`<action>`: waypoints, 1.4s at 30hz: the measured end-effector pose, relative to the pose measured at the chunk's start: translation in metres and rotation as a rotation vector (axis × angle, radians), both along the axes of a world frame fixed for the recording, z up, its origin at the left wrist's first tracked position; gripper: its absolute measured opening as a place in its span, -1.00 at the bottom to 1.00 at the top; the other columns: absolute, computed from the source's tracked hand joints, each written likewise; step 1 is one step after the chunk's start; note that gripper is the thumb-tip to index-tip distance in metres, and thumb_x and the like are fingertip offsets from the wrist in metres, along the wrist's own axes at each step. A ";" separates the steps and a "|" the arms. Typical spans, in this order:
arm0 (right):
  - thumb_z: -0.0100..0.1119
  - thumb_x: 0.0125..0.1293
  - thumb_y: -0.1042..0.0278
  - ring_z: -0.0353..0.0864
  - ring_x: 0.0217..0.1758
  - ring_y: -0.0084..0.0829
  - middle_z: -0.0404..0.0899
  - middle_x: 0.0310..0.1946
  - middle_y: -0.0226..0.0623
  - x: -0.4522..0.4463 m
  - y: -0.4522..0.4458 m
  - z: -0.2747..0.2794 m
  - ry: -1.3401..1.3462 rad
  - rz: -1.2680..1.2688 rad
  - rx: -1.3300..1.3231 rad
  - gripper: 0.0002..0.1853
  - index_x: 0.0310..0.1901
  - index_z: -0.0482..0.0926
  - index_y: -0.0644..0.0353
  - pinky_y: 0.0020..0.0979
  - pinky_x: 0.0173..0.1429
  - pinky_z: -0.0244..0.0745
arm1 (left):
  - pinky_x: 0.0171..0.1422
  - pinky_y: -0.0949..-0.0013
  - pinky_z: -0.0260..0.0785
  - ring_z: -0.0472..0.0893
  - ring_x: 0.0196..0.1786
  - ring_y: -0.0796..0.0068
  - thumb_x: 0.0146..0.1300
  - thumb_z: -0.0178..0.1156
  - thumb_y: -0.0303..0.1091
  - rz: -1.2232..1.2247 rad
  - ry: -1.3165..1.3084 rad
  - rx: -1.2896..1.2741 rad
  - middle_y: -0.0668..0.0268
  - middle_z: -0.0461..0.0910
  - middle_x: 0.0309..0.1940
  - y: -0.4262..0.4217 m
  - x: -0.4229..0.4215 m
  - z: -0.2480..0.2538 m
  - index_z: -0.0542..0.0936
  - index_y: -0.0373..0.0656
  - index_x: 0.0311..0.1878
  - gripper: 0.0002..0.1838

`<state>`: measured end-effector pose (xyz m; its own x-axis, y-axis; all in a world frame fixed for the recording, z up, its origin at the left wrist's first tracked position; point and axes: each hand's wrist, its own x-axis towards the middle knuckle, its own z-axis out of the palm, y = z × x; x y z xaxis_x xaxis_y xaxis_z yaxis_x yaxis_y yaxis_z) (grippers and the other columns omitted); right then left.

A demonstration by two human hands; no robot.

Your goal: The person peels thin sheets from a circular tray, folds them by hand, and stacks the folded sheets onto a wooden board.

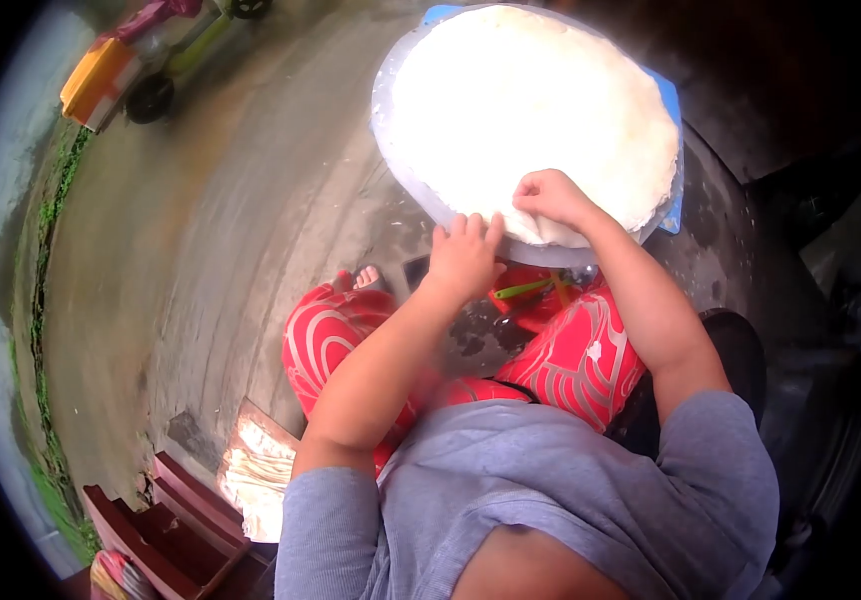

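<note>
White sheet: upper centre of the frame, a large round layer, so bright that most of its surface is washed out; its near edge is puckered into a small fold.
Round tray: the tray [400, 165] carries the white sheet [541, 105], its rim showing along the left and near sides.
Right hand: the right hand [554, 196] is over the near part of the sheet, thumb and fingers together, pinching the fold.
Left hand: the left hand [466, 258] is at the near rim, fingers slightly apart, one tip by the sheet's edge; I cannot tell whether they grip the rim.
Under the tray: corners of a blue thing [668, 97] stick out at the upper centre and right; what it is cannot be told.
Between the knees: a red container [536, 315] with a green handle [524, 289] across it, partly hidden by the tray, a leg in red trousers [591, 350] and the right forearm.
Lower left: a brown wooden bench [166, 535], with a pale flat stack [259, 468] just beside it.
Upper left: an orange-and-white box [99, 82] near a black wheel [149, 99] on the concrete floor [221, 210].
Far left: a strip of grass [52, 210].
</note>
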<state>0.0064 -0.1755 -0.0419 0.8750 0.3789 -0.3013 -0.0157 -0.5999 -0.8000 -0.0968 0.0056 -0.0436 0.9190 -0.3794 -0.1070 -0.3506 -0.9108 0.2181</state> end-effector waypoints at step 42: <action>0.25 0.11 0.32 0.56 -0.40 -0.51 0.63 -0.48 -0.33 0.008 0.017 -0.005 -0.003 -0.020 -0.034 -0.84 -0.35 0.64 0.23 -0.44 -0.22 0.47 | 0.07 0.21 0.39 0.51 -0.05 0.09 0.16 0.08 -0.47 0.678 0.121 -0.768 0.02 0.42 -0.09 -0.013 -0.002 -0.024 0.51 -0.16 0.14 -0.58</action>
